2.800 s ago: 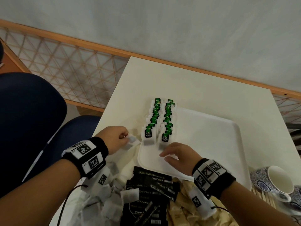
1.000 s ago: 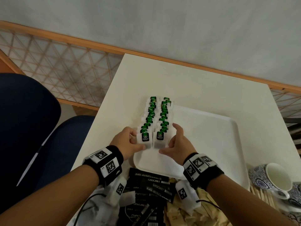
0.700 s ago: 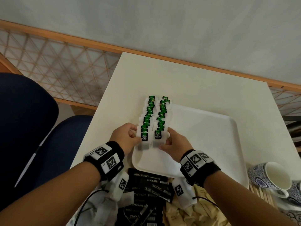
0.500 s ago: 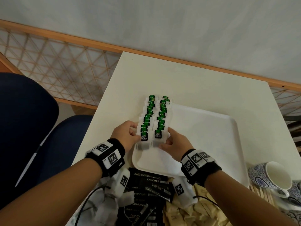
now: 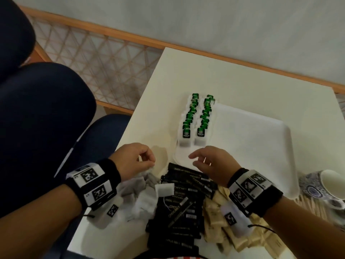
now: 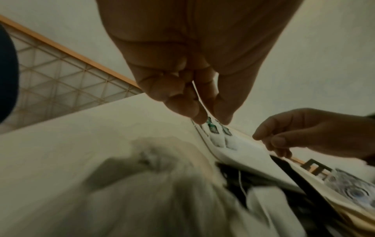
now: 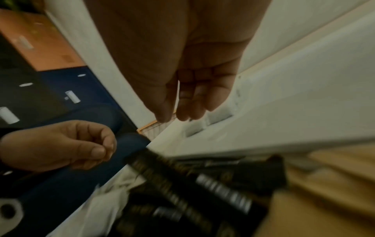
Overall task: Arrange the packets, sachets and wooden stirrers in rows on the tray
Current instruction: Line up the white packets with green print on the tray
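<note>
Two tea-bag rows (image 5: 196, 118) set on tray (image 5: 261, 146); left hand (image 5: 134, 159) loosely curled, right hand (image 5: 211, 163) relaxed, both empty; next, grasp loose tea bags (image 5: 141, 195) at 7 o'clock.

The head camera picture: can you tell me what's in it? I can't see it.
Two hands, left hand and right hand, hover empty over a heap of black sachets and white tea bags beside a white tray. Two rows of green tea bags line the tray's left edge.
</note>
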`<move>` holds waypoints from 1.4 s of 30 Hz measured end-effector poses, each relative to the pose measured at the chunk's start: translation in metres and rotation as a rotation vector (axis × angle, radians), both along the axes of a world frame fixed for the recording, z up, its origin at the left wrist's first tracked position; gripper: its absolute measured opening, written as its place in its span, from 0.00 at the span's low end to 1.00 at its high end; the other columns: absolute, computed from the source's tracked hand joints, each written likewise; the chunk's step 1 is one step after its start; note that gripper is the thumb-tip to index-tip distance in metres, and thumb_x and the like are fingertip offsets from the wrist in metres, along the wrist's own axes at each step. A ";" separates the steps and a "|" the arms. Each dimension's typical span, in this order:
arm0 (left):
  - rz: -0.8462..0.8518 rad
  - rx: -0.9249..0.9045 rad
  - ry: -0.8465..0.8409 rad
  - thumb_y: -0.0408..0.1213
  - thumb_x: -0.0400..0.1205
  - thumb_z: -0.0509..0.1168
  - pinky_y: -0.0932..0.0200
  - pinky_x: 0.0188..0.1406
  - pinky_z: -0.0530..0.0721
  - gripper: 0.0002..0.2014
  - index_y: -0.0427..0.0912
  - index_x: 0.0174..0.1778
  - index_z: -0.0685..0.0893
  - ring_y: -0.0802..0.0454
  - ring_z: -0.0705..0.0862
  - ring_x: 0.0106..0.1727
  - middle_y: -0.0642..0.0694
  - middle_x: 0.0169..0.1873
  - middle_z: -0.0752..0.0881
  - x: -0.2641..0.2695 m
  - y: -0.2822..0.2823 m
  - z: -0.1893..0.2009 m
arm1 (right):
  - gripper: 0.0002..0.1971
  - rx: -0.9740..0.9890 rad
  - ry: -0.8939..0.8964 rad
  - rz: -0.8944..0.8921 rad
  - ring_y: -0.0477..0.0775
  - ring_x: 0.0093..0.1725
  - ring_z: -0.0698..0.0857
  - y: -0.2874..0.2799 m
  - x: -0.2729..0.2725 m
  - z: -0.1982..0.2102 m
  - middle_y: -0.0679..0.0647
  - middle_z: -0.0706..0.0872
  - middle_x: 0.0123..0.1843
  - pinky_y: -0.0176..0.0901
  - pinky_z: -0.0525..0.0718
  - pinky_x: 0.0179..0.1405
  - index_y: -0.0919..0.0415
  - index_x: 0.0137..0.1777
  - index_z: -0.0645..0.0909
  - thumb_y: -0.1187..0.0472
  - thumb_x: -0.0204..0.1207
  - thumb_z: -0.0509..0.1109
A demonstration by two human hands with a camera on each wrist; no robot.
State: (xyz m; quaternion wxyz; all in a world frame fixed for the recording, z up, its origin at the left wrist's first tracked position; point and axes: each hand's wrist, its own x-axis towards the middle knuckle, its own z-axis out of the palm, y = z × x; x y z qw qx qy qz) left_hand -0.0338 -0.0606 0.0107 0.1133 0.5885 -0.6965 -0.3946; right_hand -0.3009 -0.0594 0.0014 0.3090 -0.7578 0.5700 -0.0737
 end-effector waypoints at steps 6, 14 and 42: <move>-0.014 0.014 -0.169 0.47 0.71 0.75 0.62 0.50 0.80 0.17 0.61 0.52 0.78 0.66 0.76 0.51 0.60 0.54 0.75 0.039 0.063 -0.008 | 0.11 -0.129 0.051 0.249 0.54 0.47 0.83 0.033 0.037 0.001 0.50 0.84 0.47 0.47 0.83 0.45 0.49 0.55 0.86 0.52 0.74 0.69; 0.058 0.148 -0.540 0.77 0.57 0.67 0.52 0.51 0.82 0.52 0.53 0.71 0.58 0.50 0.76 0.58 0.52 0.62 0.66 0.030 0.096 -0.023 | 0.26 -0.184 0.332 0.353 0.59 0.53 0.80 0.044 0.061 -0.008 0.52 0.80 0.52 0.48 0.73 0.50 0.49 0.59 0.84 0.34 0.71 0.59; 0.338 0.252 0.423 0.23 0.77 0.66 0.59 0.27 0.82 0.11 0.45 0.45 0.82 0.53 0.81 0.37 0.48 0.38 0.84 0.013 0.044 0.004 | 0.12 0.166 -0.409 -0.273 0.51 0.37 0.89 0.035 0.048 0.017 0.49 0.89 0.40 0.47 0.89 0.43 0.41 0.48 0.80 0.54 0.66 0.76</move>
